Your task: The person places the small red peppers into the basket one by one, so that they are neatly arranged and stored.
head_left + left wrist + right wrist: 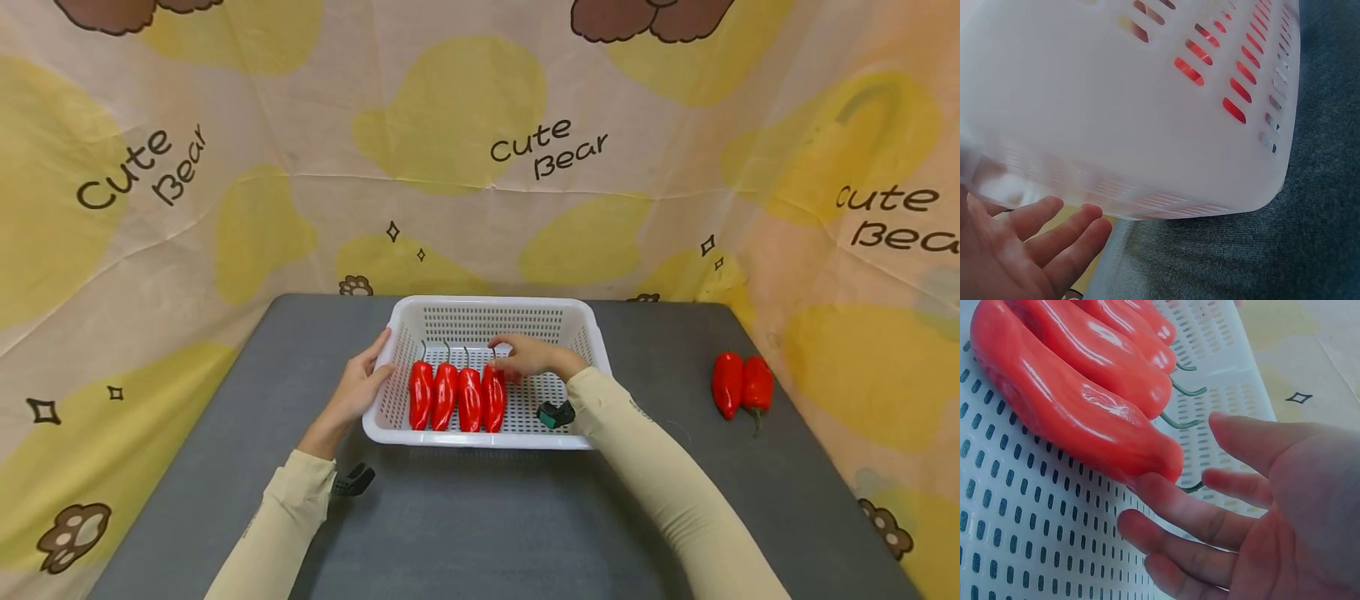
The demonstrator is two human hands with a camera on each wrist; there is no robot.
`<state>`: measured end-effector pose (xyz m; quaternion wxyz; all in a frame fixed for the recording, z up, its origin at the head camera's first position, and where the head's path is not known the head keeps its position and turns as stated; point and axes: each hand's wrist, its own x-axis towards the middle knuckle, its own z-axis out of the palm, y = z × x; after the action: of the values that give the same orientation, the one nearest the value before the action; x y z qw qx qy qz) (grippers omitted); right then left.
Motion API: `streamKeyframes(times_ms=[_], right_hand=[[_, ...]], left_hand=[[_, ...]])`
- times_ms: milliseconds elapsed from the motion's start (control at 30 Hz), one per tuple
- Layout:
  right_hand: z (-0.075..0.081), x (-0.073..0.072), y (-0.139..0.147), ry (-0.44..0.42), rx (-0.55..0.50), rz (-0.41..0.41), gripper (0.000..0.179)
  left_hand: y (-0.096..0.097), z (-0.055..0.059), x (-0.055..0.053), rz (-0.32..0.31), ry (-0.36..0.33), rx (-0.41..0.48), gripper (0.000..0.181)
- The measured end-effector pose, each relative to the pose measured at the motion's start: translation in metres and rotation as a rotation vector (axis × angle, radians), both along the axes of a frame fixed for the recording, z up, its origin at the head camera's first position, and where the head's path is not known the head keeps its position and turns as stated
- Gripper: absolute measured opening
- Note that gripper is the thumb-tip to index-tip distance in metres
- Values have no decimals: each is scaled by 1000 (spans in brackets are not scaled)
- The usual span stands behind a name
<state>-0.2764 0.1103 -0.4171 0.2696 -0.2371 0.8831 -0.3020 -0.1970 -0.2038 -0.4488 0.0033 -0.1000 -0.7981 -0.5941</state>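
Several glossy red peppers with thin green stems lie side by side in a white perforated plastic basket. My left hand holds the basket's left end, thumb over the rim and fingers along the outside. In the left wrist view those fingers lie beside the basket wall. Reaching into the basket, my right hand is at the stem end of the rightmost pepper. Its fingers are loosely spread, and one fingertip touches the pepper's end in the right wrist view.
Two more red peppers lie on the grey table at the right. A printed cloth hangs behind the table and along its sides. Dark camera mounts sit at both wrists, the right one over the basket.
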Motion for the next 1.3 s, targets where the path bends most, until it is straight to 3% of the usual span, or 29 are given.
streamKeyframes(times_ms=[300,467,667,1000,1300], right_hand=[[7,-10,-1,89,-77,-4,49],[23,-7,3,124,-125,-6,50],[49,7,19,195,-166,11,50],[76,29,77,341,-147,-74,50],[81,43,146,424,-8,-158,54]], left_hand=[[-1,0,-1,4,1,4,64],[-3,1,-1,-3,-3,15,64],[-3,3,-1,-4,-2,11,64],[-2,0,1,-5,0,15,64],[-1,-1,0,-10,-7,16,64]])
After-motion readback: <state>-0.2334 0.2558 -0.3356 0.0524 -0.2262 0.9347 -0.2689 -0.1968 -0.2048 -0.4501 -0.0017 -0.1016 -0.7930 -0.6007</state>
